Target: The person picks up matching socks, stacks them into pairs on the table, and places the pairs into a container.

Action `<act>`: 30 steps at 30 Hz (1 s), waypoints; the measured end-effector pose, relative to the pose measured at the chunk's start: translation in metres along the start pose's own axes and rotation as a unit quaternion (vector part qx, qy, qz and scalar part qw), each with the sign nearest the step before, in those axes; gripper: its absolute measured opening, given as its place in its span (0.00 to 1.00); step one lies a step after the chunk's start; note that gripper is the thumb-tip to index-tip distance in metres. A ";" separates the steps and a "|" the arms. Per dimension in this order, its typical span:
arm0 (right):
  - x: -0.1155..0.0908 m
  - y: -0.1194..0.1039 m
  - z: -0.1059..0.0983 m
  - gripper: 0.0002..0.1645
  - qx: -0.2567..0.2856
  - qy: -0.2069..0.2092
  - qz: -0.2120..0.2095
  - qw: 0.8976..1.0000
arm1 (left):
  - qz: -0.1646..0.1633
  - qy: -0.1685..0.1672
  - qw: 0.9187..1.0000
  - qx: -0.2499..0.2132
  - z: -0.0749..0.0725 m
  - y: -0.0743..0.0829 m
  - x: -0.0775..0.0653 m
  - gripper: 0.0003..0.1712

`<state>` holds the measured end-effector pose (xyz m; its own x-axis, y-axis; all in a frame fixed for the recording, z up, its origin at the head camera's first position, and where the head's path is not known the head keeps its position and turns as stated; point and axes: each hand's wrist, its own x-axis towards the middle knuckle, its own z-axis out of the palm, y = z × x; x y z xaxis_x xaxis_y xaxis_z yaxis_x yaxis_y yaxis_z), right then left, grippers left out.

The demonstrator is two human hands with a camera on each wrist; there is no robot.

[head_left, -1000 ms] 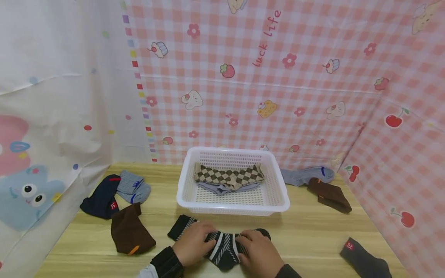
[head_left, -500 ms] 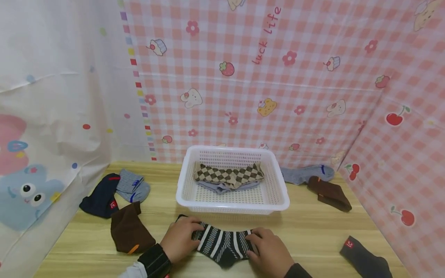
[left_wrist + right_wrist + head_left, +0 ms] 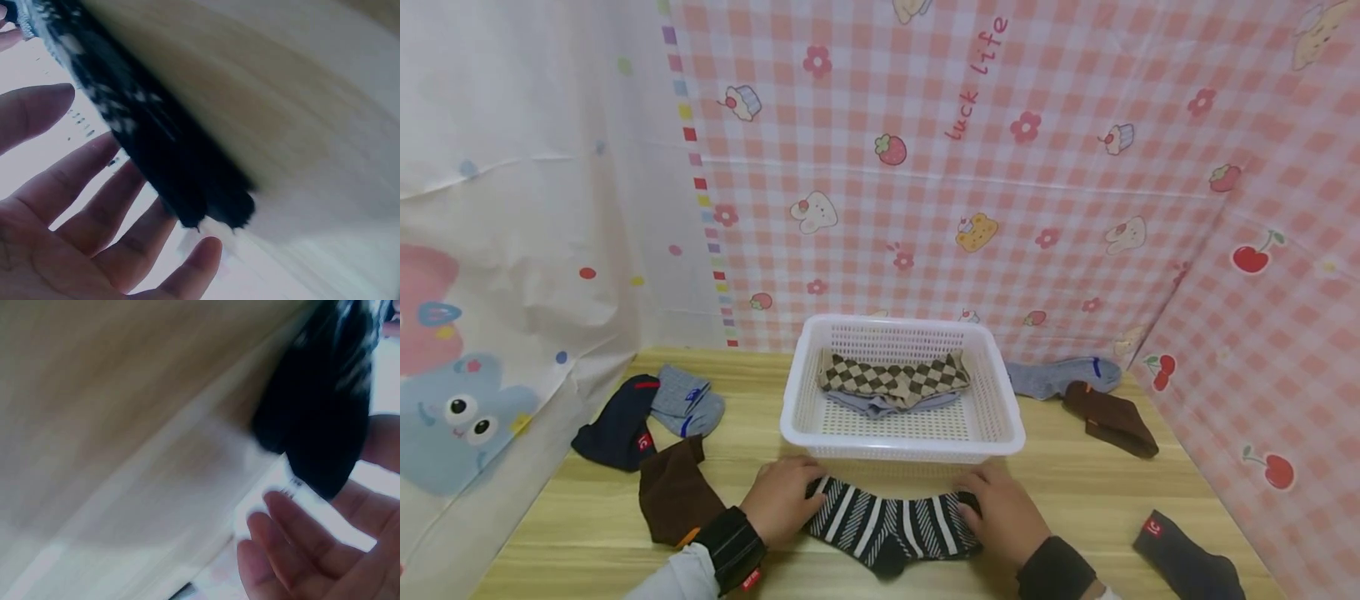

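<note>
A pair of black-and-white striped socks (image 3: 891,529), one laid over the other, stretches across the table in front of the basket. At their left end is my left hand (image 3: 781,502), its spread fingers beside the dark cuffs (image 3: 181,187) in the left wrist view. My right hand (image 3: 1006,510) is at the other end, thumb and fingers around the black toes (image 3: 319,431) without curling tightly. The heels point toward me. A white plastic basket (image 3: 902,450) stands just beyond, with a checked beige-and-brown sock bundle (image 3: 895,379) lying on lilac socks (image 3: 876,407).
To the left lie a navy sock (image 3: 613,429), a grey sock (image 3: 688,400) and a brown sock (image 3: 677,496). On the right are another grey sock (image 3: 1037,379), another brown sock (image 3: 1116,421) and a dark grey sock (image 3: 1187,554). A checked pink cloth (image 3: 865,192) hangs behind.
Both hands have slid apart along the striped socks toward their ends. More of the striped fabric shows, now flatter and spread out. The basket and other socks stay where they were.
</note>
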<state>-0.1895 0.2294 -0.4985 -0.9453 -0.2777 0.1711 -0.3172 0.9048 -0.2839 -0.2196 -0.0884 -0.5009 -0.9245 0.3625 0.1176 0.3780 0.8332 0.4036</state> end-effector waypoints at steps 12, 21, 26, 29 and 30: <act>0.006 0.027 -0.005 0.15 0.083 -0.123 -0.012 0.989 | -0.007 0.011 0.999 0.048 0.002 -0.017 0.001 0.10; -0.002 0.020 -0.011 0.10 0.133 -0.174 0.007 0.976 | -0.030 -0.056 0.998 0.007 -0.008 -0.021 -0.006 0.10; -0.007 0.018 -0.010 0.08 0.137 -0.185 0.009 0.973 | -0.033 -0.083 0.996 -0.024 -0.011 -0.022 -0.010 0.13; -0.010 0.017 -0.008 0.08 0.142 -0.183 0.014 0.973 | -0.030 -0.077 0.996 -0.043 -0.012 -0.024 -0.011 0.14; -0.011 0.017 -0.008 0.08 0.144 -0.181 0.017 0.973 | -0.030 -0.076 0.995 -0.051 -0.012 -0.024 -0.012 0.14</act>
<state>-0.1843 0.2506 -0.4980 -0.9039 -0.3923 -0.1708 -0.2449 0.8017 -0.5453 -0.2180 -0.1176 -0.5012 -0.9246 0.3781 -0.0455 0.3076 0.8119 0.4962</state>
